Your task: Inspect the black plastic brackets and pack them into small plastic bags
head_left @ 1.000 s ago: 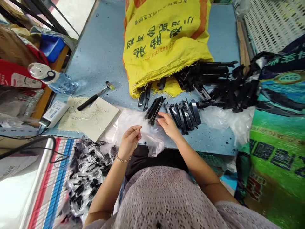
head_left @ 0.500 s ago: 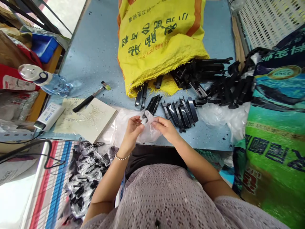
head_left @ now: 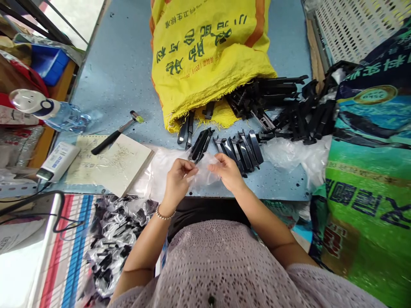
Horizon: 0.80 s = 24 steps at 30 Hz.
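A thin clear plastic bag is stretched between my two hands at the table's front edge. My left hand, with a beaded bracelet at the wrist, pinches its left side. On the other side my right hand grips the bag between thumb and fingers. Just beyond them lie a few black plastic parts, and a row of several more black parts sits by my right hand. Under and left of my left hand, more clear plastic bags lie flat.
A yellow woven sack spills a pile of black parts. Leftward are a small hammer, a cardboard pad, a white device and a water bottle. Bagged parts fill a striped container below; a green sack stands right.
The bunched bag is now spread wider and flatter between my hands, which have moved slightly apart. The whole view has shifted a little, so the table things appear further left.
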Each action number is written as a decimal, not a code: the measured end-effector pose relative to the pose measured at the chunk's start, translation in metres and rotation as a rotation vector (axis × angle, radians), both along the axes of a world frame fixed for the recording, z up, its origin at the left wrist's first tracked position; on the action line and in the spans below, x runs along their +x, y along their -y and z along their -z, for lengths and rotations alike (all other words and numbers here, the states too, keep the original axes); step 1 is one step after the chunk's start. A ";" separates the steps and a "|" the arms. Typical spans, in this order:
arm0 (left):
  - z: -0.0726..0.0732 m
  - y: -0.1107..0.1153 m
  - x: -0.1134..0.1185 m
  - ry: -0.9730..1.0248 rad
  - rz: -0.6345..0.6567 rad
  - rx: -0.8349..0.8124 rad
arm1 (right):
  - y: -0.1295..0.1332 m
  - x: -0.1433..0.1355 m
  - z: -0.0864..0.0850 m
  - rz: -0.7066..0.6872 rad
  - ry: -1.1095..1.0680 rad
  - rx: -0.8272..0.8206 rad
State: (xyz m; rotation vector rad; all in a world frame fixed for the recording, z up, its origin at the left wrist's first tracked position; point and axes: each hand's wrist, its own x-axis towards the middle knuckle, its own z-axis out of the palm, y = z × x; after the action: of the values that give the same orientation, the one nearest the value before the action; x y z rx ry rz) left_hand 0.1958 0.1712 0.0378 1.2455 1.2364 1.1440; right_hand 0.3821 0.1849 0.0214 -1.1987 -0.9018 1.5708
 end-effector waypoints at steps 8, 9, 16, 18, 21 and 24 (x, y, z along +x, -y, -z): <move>0.000 -0.004 -0.024 -0.085 -0.007 0.178 | 0.005 0.015 -0.002 0.017 0.176 0.421; -0.004 -0.004 -0.025 -0.070 -0.037 0.194 | 0.008 0.014 -0.004 0.010 0.253 0.515; -0.024 -0.010 -0.020 0.034 0.289 -0.251 | 0.018 0.001 -0.013 -0.092 0.689 0.986; -0.025 -0.010 -0.023 0.086 0.437 -0.331 | 0.018 0.001 -0.015 -0.107 0.721 1.034; -0.023 -0.009 -0.029 -0.086 0.495 -0.235 | 0.021 0.001 -0.017 -0.108 0.730 1.072; -0.022 -0.009 -0.035 -0.423 0.329 -0.012 | 0.026 0.004 -0.023 -0.154 0.757 1.106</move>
State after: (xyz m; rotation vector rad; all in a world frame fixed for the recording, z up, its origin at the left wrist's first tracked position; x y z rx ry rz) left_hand 0.1605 0.1800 0.0599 1.6664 1.2749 0.6518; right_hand 0.3858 0.1586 0.0441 -0.8463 -2.0188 0.4323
